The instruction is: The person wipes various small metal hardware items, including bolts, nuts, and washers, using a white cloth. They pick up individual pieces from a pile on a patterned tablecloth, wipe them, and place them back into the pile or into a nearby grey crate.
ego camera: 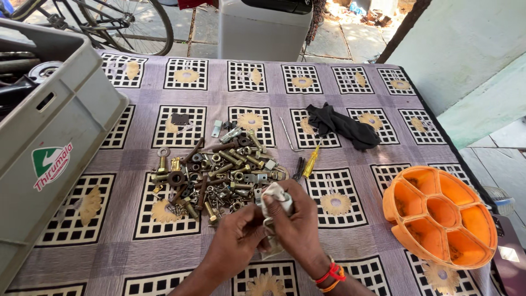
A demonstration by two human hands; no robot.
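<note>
While both hands met low in the middle of the frame, the left hand [236, 237] and the right hand [298, 227] were closed together on a small pale cloth [275, 198]. The right hand's fingers curled over the cloth's upper end, which stuck up above the knuckles, and the left hand's fingertips pinched in against it from the other side. A lower bit of cloth showed beneath the two hands, near the counter [339, 82]. Whether any small part sat inside the cloth could not be told. The right wrist wore red and orange bands [329, 274].

Just above the hands, left of centre, lay a heap of hardware [216, 172]: bolts, nuts, washers and brackets, brass and dark steel mixed. The cloth's top edge was just beside the heap's lower right margin. A yellow-handled screwdriver [310, 161] lay right of the heap, tilted, with dark pliers [298, 169] next to it. A black glove [342, 126] lay further up, right of centre.

At the lower right, an orange tray [438, 216] with a round middle cell and outer cells sat tilted on the counter's edge. A grey crate [55, 142] filled the left side. A bicycle wheel [137, 24] showed at the upper left, beyond the patterned counter.
</note>
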